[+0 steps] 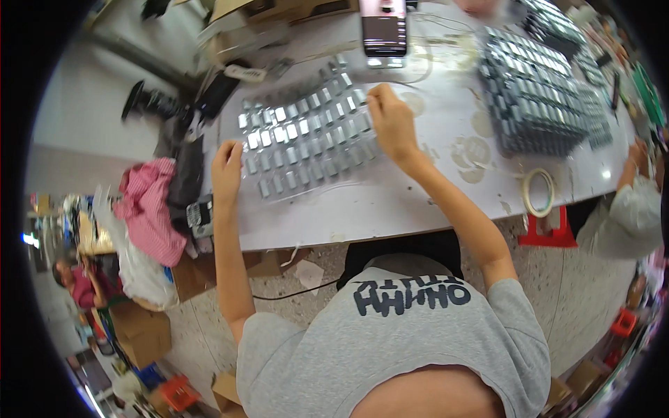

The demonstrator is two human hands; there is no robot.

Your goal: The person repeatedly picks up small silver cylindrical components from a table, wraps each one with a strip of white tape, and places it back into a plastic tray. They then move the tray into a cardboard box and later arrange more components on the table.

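Note:
Between my two hands is a clear plastic tray (306, 182) whose pockets hold rows of small silvery metal pieces (293, 132). My left hand (227, 166) pinches the tray's left edge, fingers closed. At the opposite edge my right hand (391, 120) grips it, also closed. The tray looks slightly bowed and blurred, and I cannot tell whether it is off the tabletop. To the right rises a stack of similar filled trays (533, 97).
A phone (385, 31) stands at the table's (446, 202) far side. A tape roll (538, 192) lies at the right front edge above a red stool (548, 231). Pink checked cloth (148, 209) hangs at left. Another person's arm (631, 167) reaches in at far right.

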